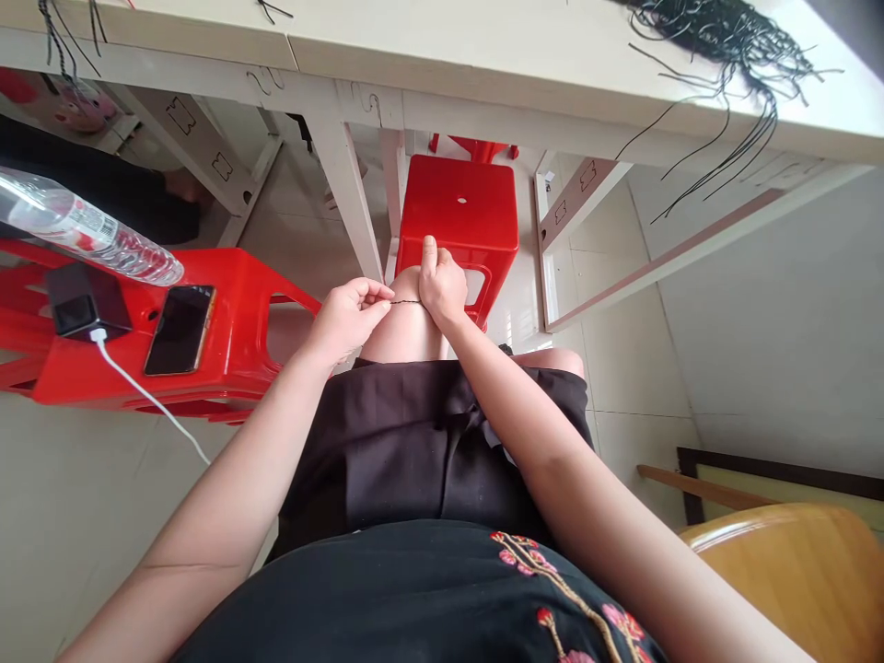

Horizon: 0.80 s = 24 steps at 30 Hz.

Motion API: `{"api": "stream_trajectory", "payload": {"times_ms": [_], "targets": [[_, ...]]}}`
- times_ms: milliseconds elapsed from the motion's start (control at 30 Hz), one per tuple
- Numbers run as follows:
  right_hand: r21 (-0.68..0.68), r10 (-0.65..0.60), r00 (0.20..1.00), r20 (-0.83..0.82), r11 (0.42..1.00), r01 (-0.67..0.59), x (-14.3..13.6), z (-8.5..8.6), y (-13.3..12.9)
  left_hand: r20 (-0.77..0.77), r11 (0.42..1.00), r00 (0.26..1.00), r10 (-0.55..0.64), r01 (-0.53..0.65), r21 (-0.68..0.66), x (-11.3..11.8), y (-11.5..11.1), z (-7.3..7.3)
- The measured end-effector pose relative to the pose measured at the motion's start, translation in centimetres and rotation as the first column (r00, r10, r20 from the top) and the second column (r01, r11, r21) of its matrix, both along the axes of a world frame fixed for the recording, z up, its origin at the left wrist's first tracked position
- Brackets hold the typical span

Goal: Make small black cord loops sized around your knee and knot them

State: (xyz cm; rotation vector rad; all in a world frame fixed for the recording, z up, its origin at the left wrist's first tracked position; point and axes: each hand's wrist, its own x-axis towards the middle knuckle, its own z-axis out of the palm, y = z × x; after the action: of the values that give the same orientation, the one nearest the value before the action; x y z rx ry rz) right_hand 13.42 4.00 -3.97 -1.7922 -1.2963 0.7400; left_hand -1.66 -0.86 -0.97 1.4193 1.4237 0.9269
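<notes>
A short stretch of thin black cord point(406, 302), twisted or braided, runs between my two hands just above my bare knee. My left hand point(351, 319) pinches one end of it between thumb and fingertips. On the other side, my right hand point(443, 287) is closed with the thumb on top, and the cord goes in under its palm side. How the right fingers grip it is hidden. A tangled bundle of black cords point(725, 41) lies on the white table point(483, 51) at upper right, loose ends hanging over the edge.
A red stool point(459, 198) stands beyond my knee, under the table. To the left, another red stool point(235, 304) bears a plastic bottle point(97, 226), a phone point(180, 330) and a black box point(87, 299) with a white cable point(148, 396). A wooden chair point(794, 571) is at lower right.
</notes>
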Motion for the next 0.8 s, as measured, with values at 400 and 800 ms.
{"api": "stream_trajectory", "payload": {"times_ms": [400, 800], "targets": [[-0.008, 0.008, 1.000, -0.008, 1.000, -0.009, 0.0, -0.1, -0.1, -0.137, 0.998, 0.989, -0.062, 0.061, -0.015, -0.3, -0.4, 1.0], [-0.011, 0.012, 1.000, 0.022, 1.000, -0.011, 0.0, -0.2, -0.2, -0.143, 0.993, 0.987, -0.071, 0.083, 0.081, -1.1, -0.3, 0.4]]}}
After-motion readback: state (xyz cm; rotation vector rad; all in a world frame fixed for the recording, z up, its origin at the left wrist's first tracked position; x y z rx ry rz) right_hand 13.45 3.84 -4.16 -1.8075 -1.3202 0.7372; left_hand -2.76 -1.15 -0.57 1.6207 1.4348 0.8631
